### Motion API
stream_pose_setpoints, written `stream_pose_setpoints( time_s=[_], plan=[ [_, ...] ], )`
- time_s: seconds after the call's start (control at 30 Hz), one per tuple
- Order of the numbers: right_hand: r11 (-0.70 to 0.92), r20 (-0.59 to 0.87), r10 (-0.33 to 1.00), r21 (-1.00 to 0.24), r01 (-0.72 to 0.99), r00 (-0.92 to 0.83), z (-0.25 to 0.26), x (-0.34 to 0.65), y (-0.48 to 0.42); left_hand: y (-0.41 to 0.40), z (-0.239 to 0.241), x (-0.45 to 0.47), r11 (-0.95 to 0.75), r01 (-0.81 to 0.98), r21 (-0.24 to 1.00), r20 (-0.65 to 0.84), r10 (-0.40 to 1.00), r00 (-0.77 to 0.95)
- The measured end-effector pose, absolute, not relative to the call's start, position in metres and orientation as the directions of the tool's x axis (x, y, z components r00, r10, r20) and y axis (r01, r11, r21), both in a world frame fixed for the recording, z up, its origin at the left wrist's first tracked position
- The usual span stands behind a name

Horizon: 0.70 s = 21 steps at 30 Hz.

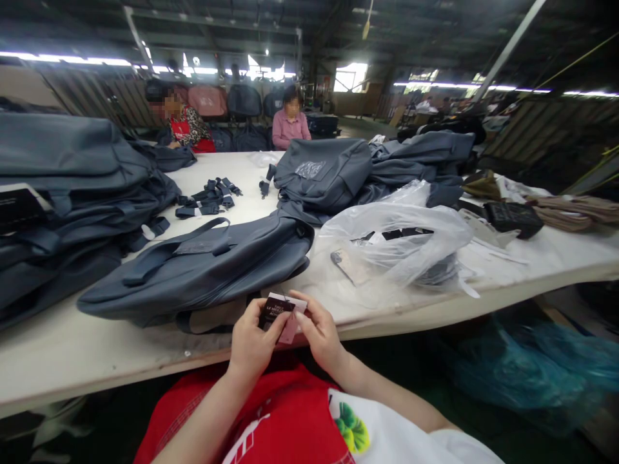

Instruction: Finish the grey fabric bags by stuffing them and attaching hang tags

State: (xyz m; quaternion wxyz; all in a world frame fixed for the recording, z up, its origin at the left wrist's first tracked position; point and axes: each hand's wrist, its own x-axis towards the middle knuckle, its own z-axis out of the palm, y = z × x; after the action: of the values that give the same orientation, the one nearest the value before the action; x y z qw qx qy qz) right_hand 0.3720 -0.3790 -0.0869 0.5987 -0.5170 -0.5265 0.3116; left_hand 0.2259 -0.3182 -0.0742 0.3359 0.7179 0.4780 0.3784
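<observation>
My left hand (251, 341) pinches a black hang tag (275, 308) with pale lettering, held up just off the table's front edge. Fingers of my right hand (320, 332) close on the same bunch from the other side, where a pink tag (289, 330) hangs below and a white edge shows behind. A thin dark string is at the tags; my fingers partly hide where it runs. Right behind my hands a dark blue-grey bag (213, 264) lies on its side, its handle strap on top and a strap drooping near the table edge.
More blue-grey bags are piled at left (62, 167) and at the back (324, 171). Short straps (207, 196) lie mid-table. To the right sits an open clear plastic bag (401, 238) with dark tags inside. Two people (290, 125) are across the white table (120, 348).
</observation>
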Motion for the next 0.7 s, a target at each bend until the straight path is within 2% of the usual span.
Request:
stream_pose_setpoints(
  time_s=[0.17,0.27,0.37,0.43,0.53,0.6,0.7],
  plan=[
    [0.384,0.54,0.817,-0.773,0.505,0.204,-0.077,0.38,-0.374,-0.319,-0.077,0.223,-0.305,0.433,0.848,0.197,0.941,0.276],
    [0.391,0.567,0.807,-0.721,0.572,0.164,-0.076,0.383,-0.369,-0.32,-0.079,0.223,-0.291,0.422,0.858,0.173,0.939,0.296],
    [0.339,0.537,0.816,-0.745,0.575,0.215,-0.073,0.39,-0.363,-0.322,-0.079,0.223,-0.226,0.382,0.896,0.09,0.936,0.341],
    [0.28,0.491,0.797,-0.816,0.506,0.351,-0.069,0.398,-0.358,-0.325,-0.079,0.223,-0.166,0.367,0.915,0.014,0.923,0.383],
    [0.246,0.347,0.77,-0.936,0.253,0.535,-0.066,0.406,-0.347,-0.328,-0.08,0.22,-0.125,0.385,0.915,-0.05,0.908,0.416],
    [0.202,0.192,0.84,-0.979,0.036,0.507,-0.07,0.406,-0.343,-0.327,-0.083,0.217,-0.147,0.402,0.904,-0.033,0.913,0.408],
    [0.045,-0.026,0.941,-0.979,-0.199,0.337,-0.081,0.397,-0.342,-0.324,-0.087,0.212,-0.192,0.424,0.885,0.009,0.918,0.395]
  ],
)
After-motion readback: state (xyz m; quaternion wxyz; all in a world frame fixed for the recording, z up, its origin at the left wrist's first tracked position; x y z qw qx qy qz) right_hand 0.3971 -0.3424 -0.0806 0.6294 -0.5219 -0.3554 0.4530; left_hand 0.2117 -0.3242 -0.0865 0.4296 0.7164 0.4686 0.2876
